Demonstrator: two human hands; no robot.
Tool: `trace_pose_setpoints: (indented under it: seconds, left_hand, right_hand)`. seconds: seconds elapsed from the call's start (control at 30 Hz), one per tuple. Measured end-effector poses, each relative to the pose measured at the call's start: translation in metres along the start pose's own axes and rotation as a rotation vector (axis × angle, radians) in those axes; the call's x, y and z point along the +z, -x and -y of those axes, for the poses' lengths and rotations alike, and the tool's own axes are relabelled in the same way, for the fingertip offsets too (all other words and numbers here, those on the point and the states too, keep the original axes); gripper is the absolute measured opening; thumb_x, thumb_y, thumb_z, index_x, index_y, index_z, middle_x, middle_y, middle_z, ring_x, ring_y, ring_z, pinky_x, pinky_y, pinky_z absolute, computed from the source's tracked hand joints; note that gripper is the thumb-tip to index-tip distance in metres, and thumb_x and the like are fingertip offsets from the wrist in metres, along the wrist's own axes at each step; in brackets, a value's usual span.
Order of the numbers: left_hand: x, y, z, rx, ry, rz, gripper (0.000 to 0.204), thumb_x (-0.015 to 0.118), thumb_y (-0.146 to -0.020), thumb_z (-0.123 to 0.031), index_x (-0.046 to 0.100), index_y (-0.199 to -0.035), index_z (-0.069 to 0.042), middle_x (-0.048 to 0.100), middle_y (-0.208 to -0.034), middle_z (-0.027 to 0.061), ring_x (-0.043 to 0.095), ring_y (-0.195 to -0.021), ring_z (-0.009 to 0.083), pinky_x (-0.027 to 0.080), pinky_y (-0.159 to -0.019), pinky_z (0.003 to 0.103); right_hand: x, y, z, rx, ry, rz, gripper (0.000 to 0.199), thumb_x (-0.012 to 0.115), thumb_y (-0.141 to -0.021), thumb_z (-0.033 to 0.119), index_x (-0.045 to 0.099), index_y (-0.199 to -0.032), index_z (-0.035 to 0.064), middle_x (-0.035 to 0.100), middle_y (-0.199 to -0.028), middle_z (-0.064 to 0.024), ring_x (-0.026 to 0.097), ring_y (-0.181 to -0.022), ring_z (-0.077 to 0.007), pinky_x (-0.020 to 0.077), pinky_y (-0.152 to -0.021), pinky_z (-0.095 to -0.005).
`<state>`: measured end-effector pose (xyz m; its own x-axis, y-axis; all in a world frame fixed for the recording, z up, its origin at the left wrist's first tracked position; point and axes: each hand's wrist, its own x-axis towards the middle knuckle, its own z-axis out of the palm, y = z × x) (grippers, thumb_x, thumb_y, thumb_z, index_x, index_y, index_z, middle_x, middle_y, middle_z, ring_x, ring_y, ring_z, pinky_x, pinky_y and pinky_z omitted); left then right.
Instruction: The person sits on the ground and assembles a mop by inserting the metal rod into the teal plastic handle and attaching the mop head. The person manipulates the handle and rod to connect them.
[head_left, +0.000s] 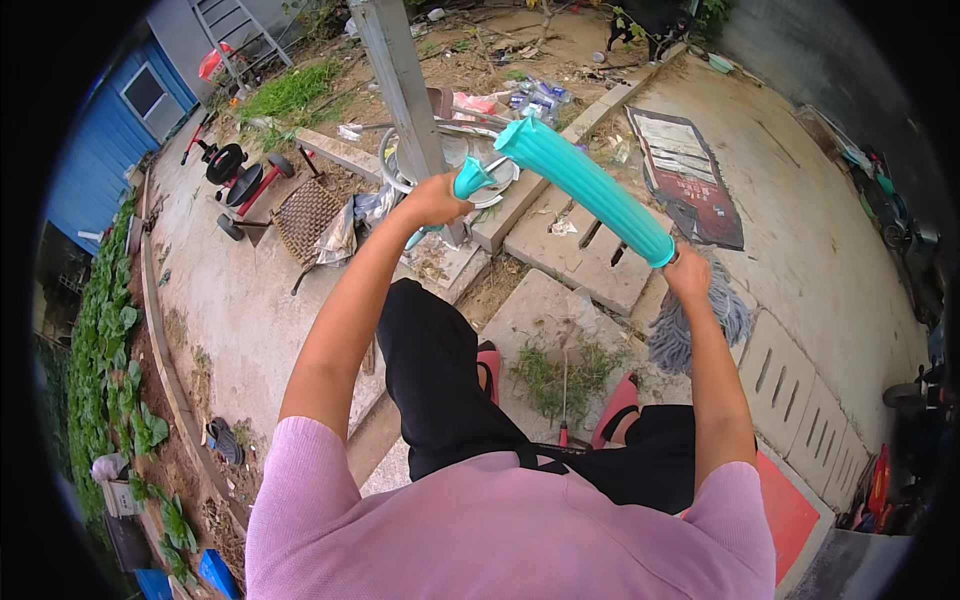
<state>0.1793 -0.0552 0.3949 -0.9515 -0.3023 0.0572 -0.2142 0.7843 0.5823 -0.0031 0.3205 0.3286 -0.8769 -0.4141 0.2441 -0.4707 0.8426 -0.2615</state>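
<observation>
left hand (pixel 436 200) closed round a teal piece (pixel 473 178); right hand (pixel 688 272) gripped one end of a teal tube (pixel 590 188), its other end up-right of left hand. step, judged: holding both up. next move likely called for firm grips.

Pale concrete ground (pixel 790 180): red-and-white sheet (pixel 690 180) flat, grey mop head (pixel 705 325) near slotted slabs (pixel 778 378), woven-seat chair (pixel 305 222) beside red-black wheeled cart (pixel 240 187).
</observation>
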Motion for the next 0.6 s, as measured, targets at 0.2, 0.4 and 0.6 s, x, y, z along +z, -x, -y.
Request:
trace_pose_setpoints:
  seconds: [0.2, 0.4, 0.6]
  left_hand:
    - [0.016, 0.006, -0.025, 0.096, -0.614, -0.623, 0.022, 0.055, -0.072, -0.016, 0.046, -0.090, -0.009, 0.059, -0.075, 0.0129, 0.058, -0.070, 0.0335, 0.045, -0.056, 0.045]
    - [-0.003, 0.034, -0.038, 0.319, -0.657, 0.071, 0.014, 0.057, -0.069, -0.018, 0.050, -0.079, -0.010, 0.057, -0.065, 0.0126, 0.057, -0.063, 0.0329, 0.043, -0.054, 0.044]
    - [0.051, 0.071, -0.072, 0.335, 0.299, 0.302, 0.018, 0.062, -0.069, -0.011, 0.055, -0.086, -0.007, 0.055, -0.065, 0.0038, 0.052, -0.054, 0.0176, 0.043, -0.053, 0.032]
  right_hand:
    - [-0.023, 0.001, -0.006, -0.075, 0.088, 0.017, 0.022, 0.056, -0.067, 0.022, 0.061, -0.082, 0.0064, 0.059, -0.074, -0.0221, 0.057, -0.072, -0.0385, 0.0459, -0.065, -0.0460]
    - [-0.062, -0.003, -0.072, -0.168, 0.386, -0.064, 0.017, 0.060, -0.067, 0.020, 0.057, -0.077, 0.0067, 0.059, -0.077, -0.0134, 0.057, -0.077, -0.0312, 0.0407, -0.077, -0.0460]
    - [-0.045, -0.019, -0.111, -0.330, 0.143, -0.200, 0.011, 0.059, -0.069, 0.014, 0.053, -0.074, 0.0064, 0.056, -0.080, -0.0108, 0.053, -0.082, -0.0283, 0.0363, -0.085, -0.0438]
